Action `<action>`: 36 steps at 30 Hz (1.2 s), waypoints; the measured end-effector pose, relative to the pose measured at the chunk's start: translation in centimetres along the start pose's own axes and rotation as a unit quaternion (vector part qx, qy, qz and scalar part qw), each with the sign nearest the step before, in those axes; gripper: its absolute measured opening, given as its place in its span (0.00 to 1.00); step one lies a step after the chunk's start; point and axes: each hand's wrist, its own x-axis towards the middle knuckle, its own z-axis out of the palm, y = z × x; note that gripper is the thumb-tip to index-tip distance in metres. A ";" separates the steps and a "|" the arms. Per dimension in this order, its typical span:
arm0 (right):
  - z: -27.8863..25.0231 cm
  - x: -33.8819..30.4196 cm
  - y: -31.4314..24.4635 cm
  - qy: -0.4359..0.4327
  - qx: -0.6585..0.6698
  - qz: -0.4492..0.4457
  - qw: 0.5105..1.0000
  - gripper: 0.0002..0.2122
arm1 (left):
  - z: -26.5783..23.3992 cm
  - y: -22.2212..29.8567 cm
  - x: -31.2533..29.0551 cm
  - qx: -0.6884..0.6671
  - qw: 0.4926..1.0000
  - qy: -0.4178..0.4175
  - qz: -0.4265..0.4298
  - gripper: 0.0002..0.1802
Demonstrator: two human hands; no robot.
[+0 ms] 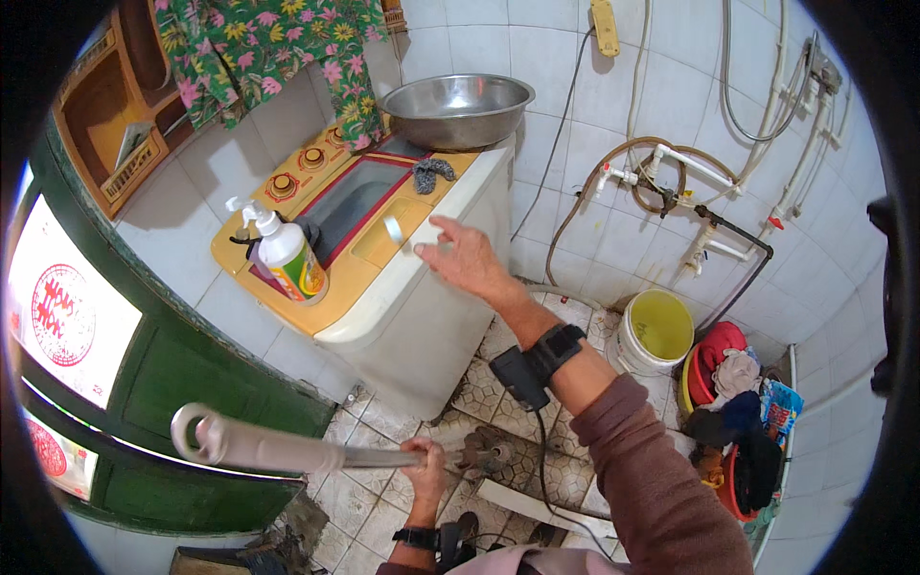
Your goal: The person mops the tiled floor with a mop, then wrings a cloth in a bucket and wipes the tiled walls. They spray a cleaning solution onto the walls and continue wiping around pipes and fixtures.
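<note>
Head camera view: a long pole (369, 458) is low down, over the tiled floor (369, 527), to the left of the middle. It has a thick, pale grip with a round ring at its left end. The left hand (426, 468) is wrapped tight around the thinner part. Near that hand, the pole's other end meets a dark, lumpy part that is hard to make out.

The right hand (467, 257) is up by the front edge of a washing machine (431, 321). Its fingers are loosely spread and I see nothing in them. I cannot tell if it touches the machine. A small shiny strip (393, 230) shows just beside its fingers.

The machine has a yellow top and white sides. On top are a white pump bottle (287, 257) with a green and orange label, a gray crumpled cloth (433, 175) and a big metal bowl (450, 129). A green flowery cloth (278, 48) hangs above, beside a brown shelf (132, 179).

To the right, a white bucket (626, 347) stands near a pile of clothes (736, 412). White pipes (702, 168) run along the wall. A green door (192, 379) is on the left.
</note>
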 end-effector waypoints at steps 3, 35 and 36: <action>-3.7 -3.0 -6.0 -0.097 0.143 0.062 0.983 0.29 | 1.7 0.2 1.0 -0.011 0.999 -0.028 -0.032 0.12; -21.1 -37.9 -13.6 0.088 0.391 0.032 0.915 0.09 | -0.7 -7.0 -6.8 0.472 0.742 -0.476 -0.004 0.11; -21.4 -38.3 -13.2 0.106 0.363 0.070 0.923 0.09 | -0.3 -8.1 -7.6 0.445 0.755 -0.481 0.017 0.10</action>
